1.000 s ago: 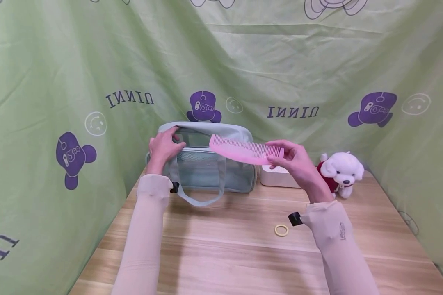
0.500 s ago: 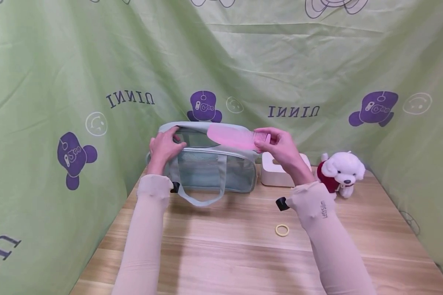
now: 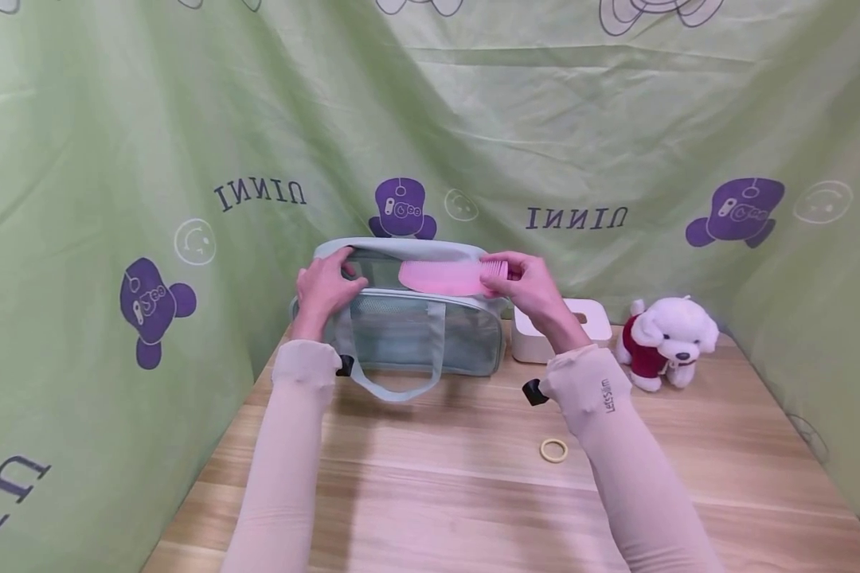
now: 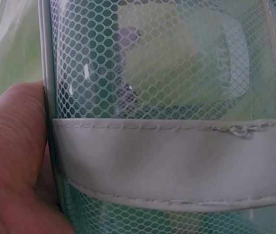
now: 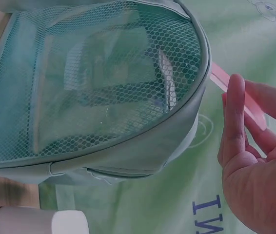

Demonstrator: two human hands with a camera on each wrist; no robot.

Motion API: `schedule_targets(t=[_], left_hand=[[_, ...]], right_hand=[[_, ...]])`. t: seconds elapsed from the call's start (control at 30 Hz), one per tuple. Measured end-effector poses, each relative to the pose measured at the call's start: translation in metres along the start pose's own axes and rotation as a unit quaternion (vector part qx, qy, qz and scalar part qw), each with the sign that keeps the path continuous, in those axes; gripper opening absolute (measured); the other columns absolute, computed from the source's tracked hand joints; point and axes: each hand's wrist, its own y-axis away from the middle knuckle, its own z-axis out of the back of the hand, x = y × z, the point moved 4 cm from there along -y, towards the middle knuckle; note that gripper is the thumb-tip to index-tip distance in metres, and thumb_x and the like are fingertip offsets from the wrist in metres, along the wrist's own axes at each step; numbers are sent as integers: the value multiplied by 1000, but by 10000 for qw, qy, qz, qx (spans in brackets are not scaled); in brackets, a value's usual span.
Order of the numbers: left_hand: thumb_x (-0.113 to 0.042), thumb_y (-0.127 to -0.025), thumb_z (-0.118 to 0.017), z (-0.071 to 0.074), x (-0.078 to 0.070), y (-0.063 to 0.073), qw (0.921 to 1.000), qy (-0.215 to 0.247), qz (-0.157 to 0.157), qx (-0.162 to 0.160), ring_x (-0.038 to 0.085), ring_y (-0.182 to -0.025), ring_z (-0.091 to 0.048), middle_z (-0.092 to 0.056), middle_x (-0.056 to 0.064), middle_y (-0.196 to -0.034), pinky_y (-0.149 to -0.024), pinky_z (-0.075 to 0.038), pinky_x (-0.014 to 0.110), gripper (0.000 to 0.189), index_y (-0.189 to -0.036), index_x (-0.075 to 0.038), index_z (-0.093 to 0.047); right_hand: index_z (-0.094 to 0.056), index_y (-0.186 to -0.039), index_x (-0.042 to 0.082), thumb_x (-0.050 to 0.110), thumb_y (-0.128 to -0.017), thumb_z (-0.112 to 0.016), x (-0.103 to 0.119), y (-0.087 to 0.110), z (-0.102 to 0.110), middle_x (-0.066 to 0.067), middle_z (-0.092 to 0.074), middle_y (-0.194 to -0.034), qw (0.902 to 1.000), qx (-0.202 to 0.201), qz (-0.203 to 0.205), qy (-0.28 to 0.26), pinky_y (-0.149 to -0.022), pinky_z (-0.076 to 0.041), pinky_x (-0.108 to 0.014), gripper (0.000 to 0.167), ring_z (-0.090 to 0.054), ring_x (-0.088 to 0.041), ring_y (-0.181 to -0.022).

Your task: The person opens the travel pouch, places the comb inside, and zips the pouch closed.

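Note:
A pink comb (image 3: 444,277) lies level across the mouth of a see-through pale green zip bag (image 3: 466,338). My right hand (image 3: 523,282) pinches the comb by its right end, thumb in front, teeth facing up. In the right wrist view the comb (image 5: 255,112) shows between thumb and fingers, partly behind the bag's upper rim. At the left end of the opening, my left hand (image 3: 324,286) grips the bag's edge, its fingers under the raised top flap. The left wrist view has this hand (image 4: 16,161) right against the bag's piping, beside mesh and a strap; its fingertips are hidden.
A white box with a slot in its top (image 3: 533,338) stands right of the bag. Beyond it sits a white plush dog (image 3: 677,334) in red. A yellow ring (image 3: 553,450) lies on the wooden table (image 3: 430,501). Green printed cloth (image 3: 545,119) hangs around the table.
My right hand has carried the comb left, from in front of the white box to over the bag's opening, turning it flatter. My left hand stays at the bag's edge.

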Motion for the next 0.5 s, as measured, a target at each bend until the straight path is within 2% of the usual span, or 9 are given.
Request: schedule_targets(t=[0.17, 0.3, 0.5], left_hand=[[-37, -85, -67, -2, -1, -1, 10000, 9, 14, -39, 29, -116, -61, -72, 3, -120, -99, -38, 52, 71, -151, -21, -49], [-38, -85, -67, -2, -2, -1, 10000, 15, -5, -29, 30, -116, -61, -72, 4, -120, -99, -39, 52, 71, -152, -21, -49], [-38, -85, -68, -3, -1, -1, 10000, 15, -10, -32, 29, -116, -61, -72, 3, -119, -100, -39, 53, 70, -151, -21, -50]], right_hand=[[-64, -133, -7, -2, -94, -70, 1, -1, -1, -7, -66, -98, 9998, -157, -63, -94, -70, -60, -20, 40, -66, -8, -76], [-64, -132, -8, -5, -93, -70, 1, -4, -6, -10, -65, -98, 9987, -443, -85, -246, -68, -60, -20, 40, -66, -8, -77], [-67, -131, -1, -1, -91, -73, 1, -6, -17, -8, -64, -99, 9973, -702, -155, 119, -69, -60, -19, 40, -64, -10, -82]])
